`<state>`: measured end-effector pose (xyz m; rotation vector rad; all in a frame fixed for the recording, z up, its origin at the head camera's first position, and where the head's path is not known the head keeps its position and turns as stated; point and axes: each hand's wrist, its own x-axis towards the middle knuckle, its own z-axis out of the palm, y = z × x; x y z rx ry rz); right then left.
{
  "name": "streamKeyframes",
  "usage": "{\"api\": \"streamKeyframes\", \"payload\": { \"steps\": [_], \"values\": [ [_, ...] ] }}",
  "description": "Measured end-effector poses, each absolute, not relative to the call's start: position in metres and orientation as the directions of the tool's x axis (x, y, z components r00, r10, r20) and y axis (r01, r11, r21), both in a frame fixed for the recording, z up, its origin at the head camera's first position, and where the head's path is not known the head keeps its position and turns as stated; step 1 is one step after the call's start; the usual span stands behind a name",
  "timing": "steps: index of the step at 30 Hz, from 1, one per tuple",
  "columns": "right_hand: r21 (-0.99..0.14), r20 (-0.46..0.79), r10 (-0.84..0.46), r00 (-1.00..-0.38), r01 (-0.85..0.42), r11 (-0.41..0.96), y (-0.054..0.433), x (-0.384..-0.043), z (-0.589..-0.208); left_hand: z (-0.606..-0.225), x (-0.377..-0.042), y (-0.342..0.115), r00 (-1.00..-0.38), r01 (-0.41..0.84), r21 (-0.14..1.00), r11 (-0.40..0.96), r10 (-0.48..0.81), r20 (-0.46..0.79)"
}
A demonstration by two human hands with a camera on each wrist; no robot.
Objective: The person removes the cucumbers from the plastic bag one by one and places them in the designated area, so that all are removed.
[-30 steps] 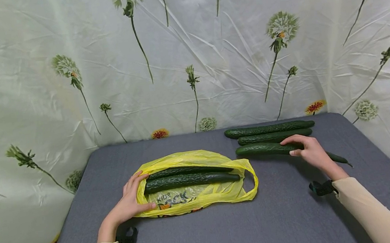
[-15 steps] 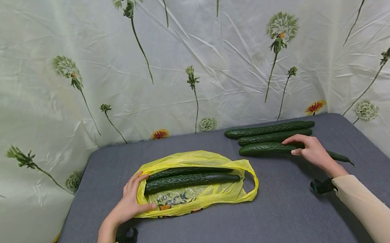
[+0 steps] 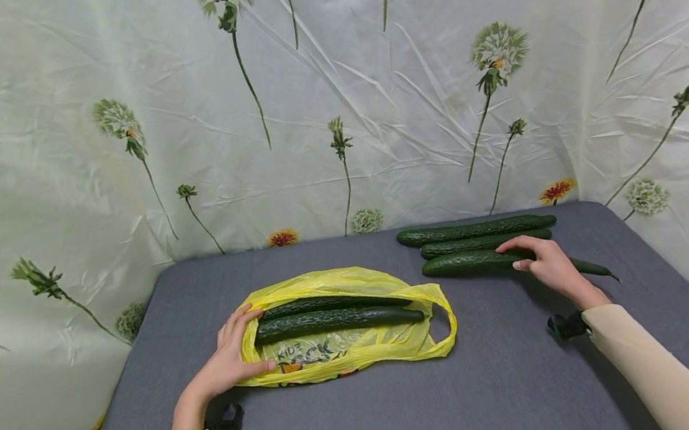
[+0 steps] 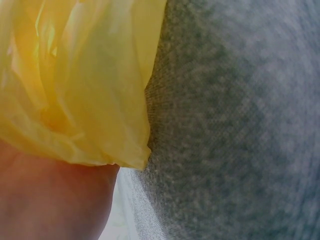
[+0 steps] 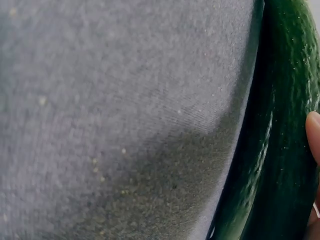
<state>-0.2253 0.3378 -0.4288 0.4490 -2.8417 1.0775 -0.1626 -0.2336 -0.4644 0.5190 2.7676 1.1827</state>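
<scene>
Altogether, five cucumbers (image 3: pixel 339 319) showed: two in one bag (image 3: pixel 327 282), three at the table's (image 3: pixel 409 410) far right. The right hand (image 3: pixel 551 271) gripped the nearest of those three between thumb and fingers; the left hand (image 3: pixel 222 358) (fingers spread) rested on the bag's left rim. Grey room separated bag and trio; the farthest lay just beside the back edge, before a flowered curtain (image 3: pixel 291 106).

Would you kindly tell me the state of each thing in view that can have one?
Yellow bag: lying on the table, mouth open.
Cucumbers in the bag: two, lying side by side.
Nearest loose cucumber: gripped by the right hand; whether lifted, I cannot tell.
Middle loose cucumber: lying on the table.
Farthest cucumber: lying on the table, not held.
Left hand: spread, touching the bag.
Flowered backdrop: creased.
</scene>
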Motion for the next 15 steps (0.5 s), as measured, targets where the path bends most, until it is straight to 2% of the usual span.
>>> {"api": "streamKeyframes", "payload": {
  "steps": [15],
  "values": [
    [-0.631, 0.198, -0.220, -0.955, -0.296, 0.717, 0.3424, -0.2359, -0.4384, -0.4626, -0.1613, -0.2317, -0.940, 0.271, 0.721, 0.638, 0.338, 0.055]
  ]
}}
